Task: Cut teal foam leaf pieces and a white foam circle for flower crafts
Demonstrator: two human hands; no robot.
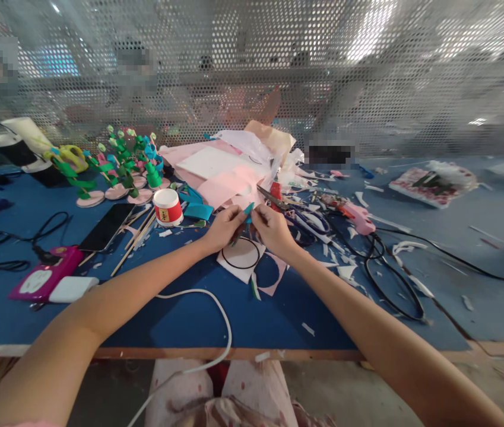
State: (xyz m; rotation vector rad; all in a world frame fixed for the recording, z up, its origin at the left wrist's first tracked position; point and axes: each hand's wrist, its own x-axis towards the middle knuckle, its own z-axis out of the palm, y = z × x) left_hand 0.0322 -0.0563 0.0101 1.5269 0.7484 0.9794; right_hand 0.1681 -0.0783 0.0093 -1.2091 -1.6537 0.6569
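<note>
My left hand (225,228) and my right hand (273,229) meet over the middle of the table. Both pinch a small blue strip (249,209), probably paper or foam, between their fingertips. Just below lies a white square with a black ring (241,265) on it. A pink offcut with a round hole (281,271) is beside the square. Left of my left hand are a flat blue piece (198,211) and a white tub with a red label (168,209). Scissors (272,197) lie behind my right hand, their blades towards the pink sheets (225,187).
Green craft plants on pink discs (120,172) stand at the left. Nearer are a black phone (107,226), wooden sticks (135,242) and a magenta power strip (49,274). A pink glue gun (357,218) trails its cord at the right among scraps. A perforated metal screen (252,65) rises behind.
</note>
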